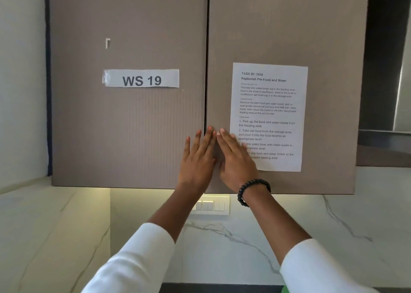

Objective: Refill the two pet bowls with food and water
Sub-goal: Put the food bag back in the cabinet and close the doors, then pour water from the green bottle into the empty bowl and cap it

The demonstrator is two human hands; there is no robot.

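Note:
No pet bowl, food or water shows in the head view. I face a taupe wall cabinet with two shut doors. My left hand point(196, 159) lies flat on the left door point(124, 126), fingers spread, right beside the centre gap. My right hand point(235, 159) lies flat on the right door point(329, 37) and covers the lower left corner of a printed task sheet point(270, 114). Both hands hold nothing. A black bead bracelet point(251, 190) circles my right wrist.
A paper label reading "WS 19" point(141, 78) is taped to the left door. Below the cabinet runs a white marble backsplash point(333, 226) with a white switch plate point(211, 205). A wall stands at the left, a dark recess point(382, 70) at the right.

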